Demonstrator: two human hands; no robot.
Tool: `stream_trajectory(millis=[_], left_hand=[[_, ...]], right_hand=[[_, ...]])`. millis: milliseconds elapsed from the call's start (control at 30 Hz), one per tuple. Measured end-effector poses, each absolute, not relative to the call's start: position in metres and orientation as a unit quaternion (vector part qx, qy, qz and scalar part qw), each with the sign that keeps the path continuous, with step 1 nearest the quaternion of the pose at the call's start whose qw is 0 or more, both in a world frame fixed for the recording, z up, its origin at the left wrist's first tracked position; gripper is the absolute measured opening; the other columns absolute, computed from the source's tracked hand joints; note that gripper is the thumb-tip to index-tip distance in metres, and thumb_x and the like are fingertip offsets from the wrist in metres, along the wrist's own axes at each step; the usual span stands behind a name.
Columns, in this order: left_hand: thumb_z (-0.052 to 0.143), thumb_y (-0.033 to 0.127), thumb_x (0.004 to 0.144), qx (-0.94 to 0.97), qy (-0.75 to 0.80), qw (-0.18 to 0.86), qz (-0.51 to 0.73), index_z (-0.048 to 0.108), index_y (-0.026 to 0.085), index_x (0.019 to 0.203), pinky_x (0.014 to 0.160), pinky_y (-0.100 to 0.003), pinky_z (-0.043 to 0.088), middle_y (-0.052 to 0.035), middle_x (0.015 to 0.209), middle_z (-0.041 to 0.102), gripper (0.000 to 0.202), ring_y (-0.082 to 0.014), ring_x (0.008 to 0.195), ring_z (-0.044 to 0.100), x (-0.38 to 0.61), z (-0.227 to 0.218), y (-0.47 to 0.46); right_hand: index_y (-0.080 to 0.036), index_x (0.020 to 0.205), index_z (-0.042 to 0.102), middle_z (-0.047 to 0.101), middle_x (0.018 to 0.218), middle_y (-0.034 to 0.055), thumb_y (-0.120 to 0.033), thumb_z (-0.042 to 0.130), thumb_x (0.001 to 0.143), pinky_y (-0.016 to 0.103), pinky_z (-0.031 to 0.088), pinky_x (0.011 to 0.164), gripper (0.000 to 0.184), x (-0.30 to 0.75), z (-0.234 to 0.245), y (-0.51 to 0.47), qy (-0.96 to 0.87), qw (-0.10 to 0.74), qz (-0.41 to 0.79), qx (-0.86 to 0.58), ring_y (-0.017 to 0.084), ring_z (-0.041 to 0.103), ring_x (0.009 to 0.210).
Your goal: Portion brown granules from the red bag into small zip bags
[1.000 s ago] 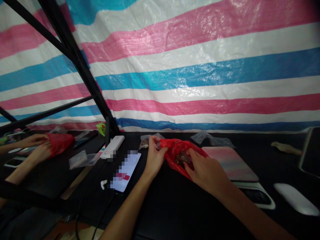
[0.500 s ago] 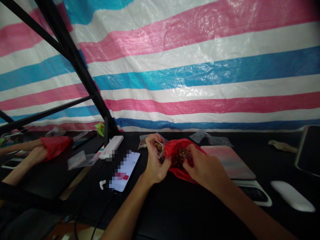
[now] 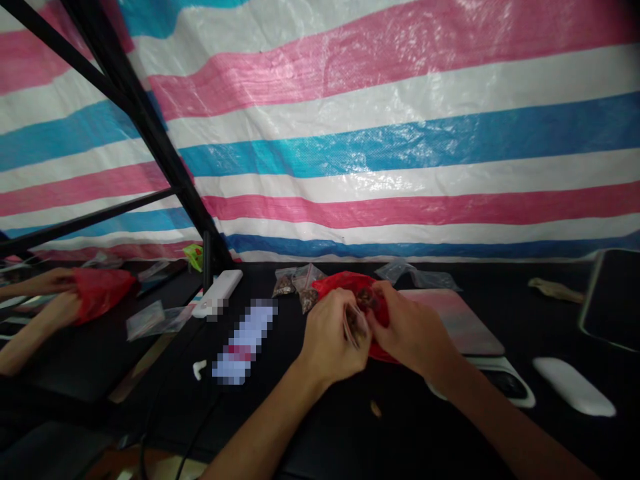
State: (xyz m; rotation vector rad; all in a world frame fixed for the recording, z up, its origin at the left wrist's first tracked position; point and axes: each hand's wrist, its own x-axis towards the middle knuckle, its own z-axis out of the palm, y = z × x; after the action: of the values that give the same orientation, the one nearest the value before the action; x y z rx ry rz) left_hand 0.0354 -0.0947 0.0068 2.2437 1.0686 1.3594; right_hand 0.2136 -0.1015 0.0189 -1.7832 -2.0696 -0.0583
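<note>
Left hand (image 3: 334,341) clenched on small clear bag (image 3: 355,325); right hand (image 3: 410,330) pinching red plastic bag (image 3: 367,297).
Red plastic bag sits between hands on black table (image 3: 325,433). Filled clear bags (image 3: 299,288) at 11 o'clock, brown crumb (image 3: 375,409) at 6 o'clock, blurred phone (image 3: 244,341) at 9 o'clock.

Left hand (image 3: 333,343), right hand (image 3: 410,327) close (both curled)

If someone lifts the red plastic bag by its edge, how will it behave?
The red plastic bag will probably be floppy, since it creases and bunches around the right hand. It looks thin and light, but the dark lumps inside may make it sag and shift.
</note>
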Motion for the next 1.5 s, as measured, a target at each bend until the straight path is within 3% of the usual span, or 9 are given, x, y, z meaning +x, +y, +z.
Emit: stream_trajectory(millis=[100, 233, 400, 633, 733, 933, 1233, 1400, 1500], left_hand=[[0.062, 0.033, 0.091, 0.713, 0.482, 0.22, 0.46, 0.053, 0.025, 0.095, 0.065, -0.029, 0.039, 0.0013, 0.076, 0.062, 0.013, -0.0167, 0.066, 0.058, 0.038, 0.003, -0.079], [0.065, 0.032, 0.089, 0.68, 0.517, 0.26, 0.449, 0.056, 0.023, 0.085, 0.063, -0.027, 0.034, 0.0018, 0.073, 0.062, 0.013, -0.0157, 0.065, 0.056, 0.04, -0.009, -0.064], [0.071, 0.023, 0.082, 0.689, 0.489, 0.289, 0.45, 0.061, 0.023, 0.083, 0.063, -0.026, 0.034, 0.0013, 0.075, 0.064, 0.01, -0.0158, 0.066, 0.056, 0.04, -0.017, -0.063], [0.069, 0.023, 0.082, 0.709, 0.465, 0.299, 0.438, 0.068, 0.025, 0.096, 0.071, -0.028, 0.041, -0.0008, 0.088, 0.071, 0.014, -0.02, 0.079, 0.062, 0.043, -0.017, -0.067], [0.071, 0.023, 0.08, 0.703, 0.453, 0.313, 0.45, 0.069, 0.025, 0.098, 0.075, -0.028, 0.043, -0.0013, 0.092, 0.071, 0.018, -0.0203, 0.082, 0.062, 0.046, -0.018, -0.068], [0.071, 0.032, 0.084, 0.663, 0.464, 0.321, 0.492, 0.066, 0.022, 0.09, 0.068, -0.025, 0.04, 0.0015, 0.078, 0.065, 0.013, -0.0153, 0.069, 0.055, 0.045, -0.015, -0.064], [0.063, 0.037, 0.092, 0.623, 0.471, 0.298, 0.548, 0.059, 0.021, 0.087, 0.063, -0.024, 0.037, 0.0037, 0.071, 0.053, 0.017, -0.0128, 0.064, 0.049, 0.033, -0.013, -0.051], [0.063, 0.039, 0.092, 0.633, 0.478, 0.287, 0.537, 0.059, 0.021, 0.085, 0.062, -0.025, 0.036, 0.0032, 0.07, 0.055, 0.019, -0.0129, 0.063, 0.049, 0.034, -0.015, -0.052], [0.061, 0.038, 0.093, 0.645, 0.478, 0.272, 0.53, 0.059, 0.021, 0.083, 0.062, -0.025, 0.036, 0.0031, 0.07, 0.055, 0.02, -0.0128, 0.063, 0.05, 0.034, -0.015, -0.054]], right_hand=[[-0.023, 0.121, 0.054, 0.079, 0.09, 0.0044, -0.039, 0.054, 0.094, 0.031, 0.038, 0.059, 0.031, 0.218, 0.021, -0.099, -0.717, 0.236, -0.012, -0.656, 0.027, 0.075, 0.076], [-0.024, 0.126, 0.056, 0.079, 0.092, 0.0043, -0.037, 0.054, 0.094, 0.031, 0.044, 0.062, 0.034, 0.218, 0.021, -0.099, -0.717, 0.251, 0.0, -0.651, 0.027, 0.076, 0.078], [-0.027, 0.13, 0.058, 0.074, 0.124, 0.0042, -0.032, 0.055, 0.097, 0.033, 0.055, 0.083, 0.034, 0.215, 0.018, -0.1, -0.773, 0.281, 0.032, -0.567, 0.023, 0.074, 0.1], [-0.031, 0.148, 0.051, 0.055, 0.151, 0.005, -0.012, 0.038, 0.101, 0.033, 0.056, 0.098, 0.052, 0.22, 0.015, -0.1, -0.843, 0.269, 0.02, -0.465, 0.019, 0.063, 0.126], [-0.032, 0.15, 0.049, 0.056, 0.15, 0.0063, -0.012, 0.038, 0.101, 0.033, 0.056, 0.097, 0.054, 0.221, 0.015, -0.101, -0.846, 0.261, 0.011, -0.466, 0.02, 0.065, 0.122], [-0.023, 0.139, 0.056, 0.067, 0.134, 0.0106, -0.035, 0.046, 0.104, 0.037, 0.053, 0.097, 0.038, 0.222, 0.018, -0.097, -0.781, 0.325, -0.021, -0.532, 0.025, 0.068, 0.115], [-0.02, 0.131, 0.066, 0.07, 0.123, 0.0112, -0.025, 0.054, 0.098, 0.046, 0.046, 0.099, 0.036, 0.225, 0.002, -0.09, -0.83, 0.218, -0.047, -0.511, 0.029, 0.059, 0.113], [-0.02, 0.136, 0.064, 0.063, 0.136, 0.0129, -0.016, 0.053, 0.093, 0.051, 0.045, 0.099, 0.045, 0.232, 0.01, -0.088, -0.823, 0.227, -0.08, -0.514, 0.033, 0.055, 0.118], [-0.025, 0.127, 0.068, 0.067, 0.129, 0.0103, -0.02, 0.052, 0.097, 0.048, 0.046, 0.1, 0.035, 0.235, 0.03, -0.103, -0.831, 0.261, -0.059, -0.487, 0.03, 0.058, 0.117]])
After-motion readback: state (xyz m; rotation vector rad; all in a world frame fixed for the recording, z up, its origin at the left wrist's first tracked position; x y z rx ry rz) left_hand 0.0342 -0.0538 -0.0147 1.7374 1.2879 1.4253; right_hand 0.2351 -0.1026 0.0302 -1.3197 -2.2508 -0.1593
